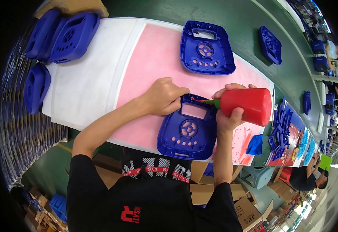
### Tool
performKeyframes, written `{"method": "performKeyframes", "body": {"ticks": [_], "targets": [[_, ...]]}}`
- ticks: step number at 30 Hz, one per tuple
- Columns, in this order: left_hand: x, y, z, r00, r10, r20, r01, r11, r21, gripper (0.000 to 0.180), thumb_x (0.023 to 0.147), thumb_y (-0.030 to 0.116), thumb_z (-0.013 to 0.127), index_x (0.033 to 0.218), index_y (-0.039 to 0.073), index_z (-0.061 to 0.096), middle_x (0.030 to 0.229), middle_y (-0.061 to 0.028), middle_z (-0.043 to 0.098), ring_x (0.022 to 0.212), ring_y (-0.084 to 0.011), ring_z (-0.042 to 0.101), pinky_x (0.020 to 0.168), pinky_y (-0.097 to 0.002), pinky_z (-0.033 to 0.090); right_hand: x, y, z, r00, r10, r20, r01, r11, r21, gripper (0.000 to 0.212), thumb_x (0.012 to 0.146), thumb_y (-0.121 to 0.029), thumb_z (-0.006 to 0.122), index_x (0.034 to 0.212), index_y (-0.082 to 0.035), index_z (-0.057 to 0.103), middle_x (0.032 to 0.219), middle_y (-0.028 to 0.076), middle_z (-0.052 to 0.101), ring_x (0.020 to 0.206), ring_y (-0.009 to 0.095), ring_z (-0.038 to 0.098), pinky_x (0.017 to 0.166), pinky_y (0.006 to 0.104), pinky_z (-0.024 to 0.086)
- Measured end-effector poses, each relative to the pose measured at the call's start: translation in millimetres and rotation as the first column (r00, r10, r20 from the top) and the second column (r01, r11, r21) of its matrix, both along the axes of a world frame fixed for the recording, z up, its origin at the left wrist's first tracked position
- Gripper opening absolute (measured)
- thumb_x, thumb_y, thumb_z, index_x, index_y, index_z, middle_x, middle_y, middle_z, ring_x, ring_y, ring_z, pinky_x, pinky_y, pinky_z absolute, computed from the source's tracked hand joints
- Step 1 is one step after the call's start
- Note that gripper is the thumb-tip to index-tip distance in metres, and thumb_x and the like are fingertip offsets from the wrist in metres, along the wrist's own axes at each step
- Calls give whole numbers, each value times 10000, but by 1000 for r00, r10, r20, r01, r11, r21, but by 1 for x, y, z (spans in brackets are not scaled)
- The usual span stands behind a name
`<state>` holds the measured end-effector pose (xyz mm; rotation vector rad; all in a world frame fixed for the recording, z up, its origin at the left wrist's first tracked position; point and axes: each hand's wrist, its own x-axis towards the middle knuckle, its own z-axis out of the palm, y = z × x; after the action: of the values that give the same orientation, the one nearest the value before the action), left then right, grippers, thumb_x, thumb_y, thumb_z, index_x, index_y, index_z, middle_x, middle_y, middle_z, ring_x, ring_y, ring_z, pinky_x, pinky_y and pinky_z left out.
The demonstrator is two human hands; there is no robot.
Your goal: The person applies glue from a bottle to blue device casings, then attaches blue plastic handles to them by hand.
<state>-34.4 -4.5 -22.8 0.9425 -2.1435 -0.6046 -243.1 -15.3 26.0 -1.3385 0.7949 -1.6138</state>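
My right hand (231, 114) is closed around a red squeeze bottle (250, 104) with a green cap and thin nozzle. The bottle is tilted on its side, and its tip reaches a red-marked corner post at the top of a blue plastic housing shell (169, 133). That shell lies with its hollow side up, showing a rectangular cutout, a round vent and a row of small holes. My left hand (164, 96) is closed at the shell's upper left corner, gripping its edge. Farther off, a similar blue shell (225, 58) lies hollow side up.
Several blue shells (76, 36) sit at the left of the white and pink table covering (145, 69). Two more lie along the green surface (246, 23). At right are a blue cloth (255, 145), a pile of small blue parts (280, 131) and a person working (304, 178).
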Motion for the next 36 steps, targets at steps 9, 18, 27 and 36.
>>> {"method": "performKeyframes", "body": {"ticks": [9, 18, 27, 36], "targets": [[5, -5, 2, 999, 25, -27, -28, 996, -89, 295, 631, 54, 577, 903, 2, 681, 591, -101, 593, 499, -277, 512, 566, -386, 409, -17, -4, -8, 1000, -22, -19, 22, 1000, 7, 736, 837, -447, 694, 1314, -30, 320, 1000, 201, 622, 686, 264, 655, 609, 358, 569], [8, -8, 4, 999, 36, -38, -40, 995, -96, 256, 642, 62, 587, 876, 4, 675, 575, -100, 583, 503, -284, 524, 578, -387, 418, -11, -4, -8, 999, -54, 6, 54, 998, -22, 777, 812, -491, 733, 1292, -36, 325, 1015, 160, 633, 727, 232, 670, 697, 345, 563], [9, -8, 2, 999, 39, -28, -41, 993, -113, 290, 635, 35, 582, 903, -15, 682, 597, -103, 596, 511, -275, 520, 582, -380, 429, -10, -3, -20, 998, 46, -40, -48, 998, -50, 779, 813, -350, 759, 1353, -33, 296, 1100, 152, 614, 840, 236, 669, 750, 341, 557], [10, -8, 1, 999, 32, -23, -34, 994, -103, 292, 630, 35, 582, 902, -9, 678, 582, -97, 577, 506, -279, 511, 580, -391, 427, -9, -1, -17, 956, 144, -257, -158, 987, -34, 492, 789, -196, 740, 1205, -34, 533, 1131, 110, 626, 942, 208, 655, 815, 343, 536]]}}
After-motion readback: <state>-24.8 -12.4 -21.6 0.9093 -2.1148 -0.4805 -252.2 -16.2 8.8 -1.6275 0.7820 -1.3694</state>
